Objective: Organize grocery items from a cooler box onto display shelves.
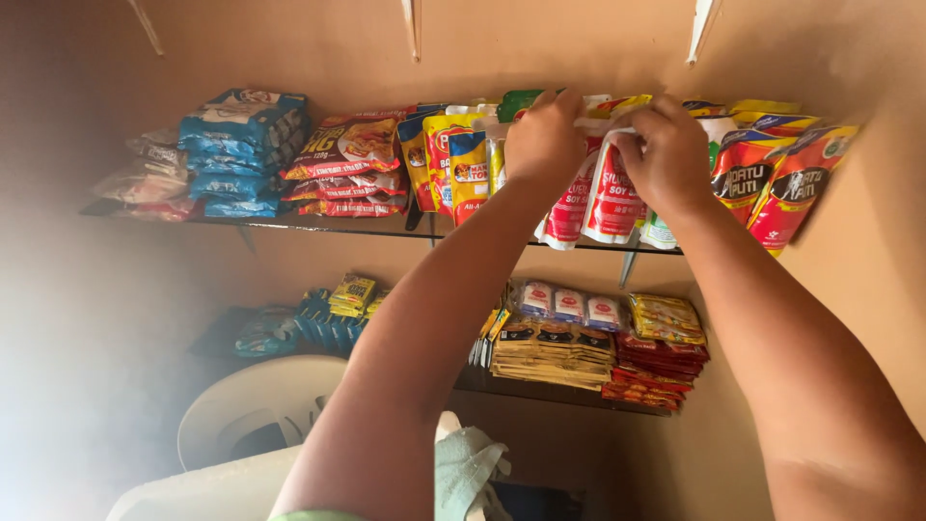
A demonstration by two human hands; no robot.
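Note:
Both my arms reach up to the upper glass shelf (318,225). My left hand (543,140) and my right hand (666,154) pinch the top edge of red and white sauce pouches (613,198) that stand in a row on the shelf. The left hand grips the top of one pouch (569,207), the right hand the top of the pouch beside it. Yellow pouches (461,159) stand just left of my left hand. Red pouches (791,178) lean at the right end of the shelf.
Blue packets (241,150) and red snack bags (347,164) are stacked at the left of the upper shelf. The lower shelf (540,386) carries stacked sachets and small packets. A white plastic chair (256,410) stands below, with a green cloth (463,468) beside my arm.

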